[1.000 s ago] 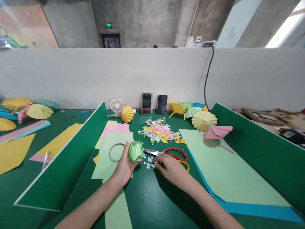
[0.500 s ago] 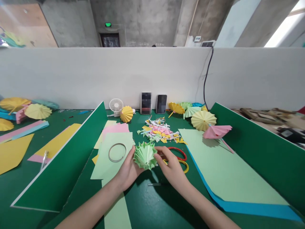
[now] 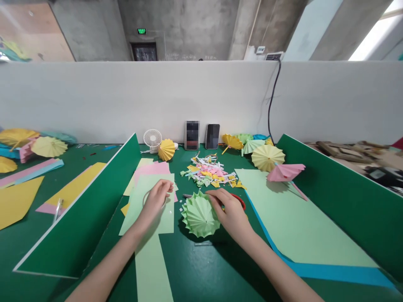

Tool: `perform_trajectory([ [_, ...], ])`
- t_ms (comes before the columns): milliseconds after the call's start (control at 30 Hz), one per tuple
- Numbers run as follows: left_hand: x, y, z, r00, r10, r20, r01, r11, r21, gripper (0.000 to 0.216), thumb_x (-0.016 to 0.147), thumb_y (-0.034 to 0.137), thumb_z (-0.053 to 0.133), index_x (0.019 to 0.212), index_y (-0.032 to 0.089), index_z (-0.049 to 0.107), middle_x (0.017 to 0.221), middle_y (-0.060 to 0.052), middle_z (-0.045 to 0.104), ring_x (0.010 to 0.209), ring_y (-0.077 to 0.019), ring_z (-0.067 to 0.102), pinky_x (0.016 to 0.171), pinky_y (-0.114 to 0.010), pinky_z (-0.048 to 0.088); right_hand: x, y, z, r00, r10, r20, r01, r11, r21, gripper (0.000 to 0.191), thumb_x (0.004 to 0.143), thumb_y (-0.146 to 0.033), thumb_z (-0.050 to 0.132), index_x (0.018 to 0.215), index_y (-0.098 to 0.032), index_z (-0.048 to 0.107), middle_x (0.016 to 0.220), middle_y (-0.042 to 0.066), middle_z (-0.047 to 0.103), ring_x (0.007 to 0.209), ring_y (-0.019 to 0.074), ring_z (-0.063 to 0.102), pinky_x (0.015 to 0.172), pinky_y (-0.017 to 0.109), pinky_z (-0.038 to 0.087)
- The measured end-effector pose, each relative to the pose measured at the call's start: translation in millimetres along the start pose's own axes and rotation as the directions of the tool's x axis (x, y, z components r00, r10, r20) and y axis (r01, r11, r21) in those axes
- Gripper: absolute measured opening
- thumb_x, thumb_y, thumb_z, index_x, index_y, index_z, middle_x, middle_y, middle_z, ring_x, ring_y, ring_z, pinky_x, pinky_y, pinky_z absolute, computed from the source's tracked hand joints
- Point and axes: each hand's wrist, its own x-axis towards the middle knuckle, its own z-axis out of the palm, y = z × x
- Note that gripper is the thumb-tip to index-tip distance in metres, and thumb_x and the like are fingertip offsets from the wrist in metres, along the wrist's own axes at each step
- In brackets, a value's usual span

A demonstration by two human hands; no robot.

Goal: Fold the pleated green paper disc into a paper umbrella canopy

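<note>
A green pleated paper umbrella top lies spread open on the green table. My right hand pinches its far right edge. Under that hand lie red-handled scissors, mostly hidden. My left hand is apart from the umbrella and rests on a light-green sheet. Its fingers are curled and pinched over a tape ring, which it largely covers. Small white paper bits lie between the two hands.
A pile of paper scraps lies beyond the hands. Two phones and a small fan stand by the back wall. Finished umbrellas and a large green sheet are to the right. Green dividers flank the workspace.
My left hand let go of the green umbrella and moved left onto the tape ring. The umbrella came down, spread open on the table, and my right hand now holds its edge.
</note>
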Motion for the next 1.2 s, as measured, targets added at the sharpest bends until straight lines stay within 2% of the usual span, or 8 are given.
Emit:
perform_trajectory([
  [33,4.8,-1.8,-7.4,0.998,0.04,0.057,-0.054,0.958,0.281,0.028,0.081,0.042,0.034,0.082,0.021,0.053,0.089,-0.004,0.056,0.085,-0.0181,0.054,0.073,-0.028,0.04,0.8,0.8,-0.1,1.0,0.004,0.014,-0.004,1.0,0.001,0.021,0.085,-0.023,0.04,0.088,-0.018,0.06,0.085,0.007,0.062,0.076,0.0183,0.059,0.068,0.029,0.046],
  [67,8.8,-3.9,-14.4,0.996,0.04,0.074,-0.064,0.927,0.369,0.024,0.078,0.04,0.04,0.075,0.02,0.054,0.085,-0.005,0.054,0.083,-0.0196,0.052,0.072,-0.029,0.039,1.7,1.8,-0.2,1.0,0.011,0.027,-0.011,1.0,0.002,0.021,0.084,-0.024,0.04,0.088,-0.018,0.06,0.084,0.007,0.062,0.076,0.0183,0.058,0.068,0.029,0.046],
  [267,10.1,-14.8,-40.7,0.968,-0.03,0.25,-0.118,0.824,0.555,0.014,0.059,0.029,0.06,0.057,0.021,0.049,0.064,0.0,0.051,0.067,-0.0188,0.046,0.056,-0.025,0.028,7.4,5.0,-4.2,0.992,0.063,0.107,-0.072,0.993,0.088,0.019,0.082,-0.024,0.042,0.084,-0.017,0.061,0.083,0.005,0.064,0.076,0.0174,0.058,0.068,0.028,0.044],
  [567,12.3,-10.7,-38.3,0.971,-0.038,0.236,-0.114,0.794,0.597,0.012,0.075,0.025,0.04,0.064,0.021,0.041,0.059,0.003,0.048,0.051,-0.0138,0.041,0.05,-0.024,0.022,3.7,-4.2,-6.6,0.947,0.01,0.321,-0.087,0.971,0.225,0.019,0.083,-0.024,0.043,0.085,-0.018,0.061,0.082,0.003,0.064,0.066,0.0135,0.054,0.058,0.024,0.041],
  [700,11.2,0.8,-27.6,0.981,0.009,0.194,-0.079,0.931,0.357,0.012,0.081,0.032,0.036,0.076,0.022,0.041,0.075,0.001,0.059,0.061,-0.0144,0.05,0.057,-0.023,0.032,2.6,-5.5,-4.5,0.931,-0.038,0.364,-0.052,0.971,0.234,0.021,0.084,-0.025,0.042,0.087,-0.019,0.062,0.082,0.002,0.063,0.065,0.0129,0.053,0.056,0.023,0.04],
  [900,-6.7,13.3,-1.7,0.964,0.141,0.225,-0.131,0.99,-0.059,0.014,0.082,0.034,0.043,0.083,0.021,0.048,0.083,-0.004,0.059,0.079,-0.0172,0.054,0.073,-0.027,0.038,1.6,-4.7,-1.0,0.99,-0.004,0.139,-0.024,0.979,0.201,0.022,0.086,-0.028,0.041,0.093,-0.018,0.059,0.08,0.005,0.061,0.064,0.0141,0.053,0.057,0.025,0.042],
  [1033,-17.7,15.8,10.4,0.96,0.164,0.228,-0.158,0.986,-0.047,0.014,0.08,0.035,0.047,0.082,0.022,0.051,0.083,-0.003,0.061,0.083,-0.0189,0.054,0.077,-0.028,0.038,-2.1,-7.9,0.4,0.998,-0.043,-0.049,0.051,0.983,0.175,0.024,0.086,-0.027,0.041,0.103,-0.019,0.056,0.079,0.005,0.059,0.064,0.0147,0.054,0.059,0.027,0.046],
  [1200,-24.5,12.9,17.0,0.934,0.301,0.192,-0.32,0.944,0.076,0.013,0.079,0.031,0.049,0.082,0.024,0.059,0.084,-0.004,0.062,0.083,-0.0215,0.053,0.077,-0.031,0.038,-8.2,-15.2,1.1,0.972,-0.2,-0.125,0.214,0.971,0.11,0.033,0.086,-0.022,0.041,0.117,-0.025,0.051,0.099,0.008,0.059,0.088,0.0184,0.058,0.075,0.032,0.049],
])
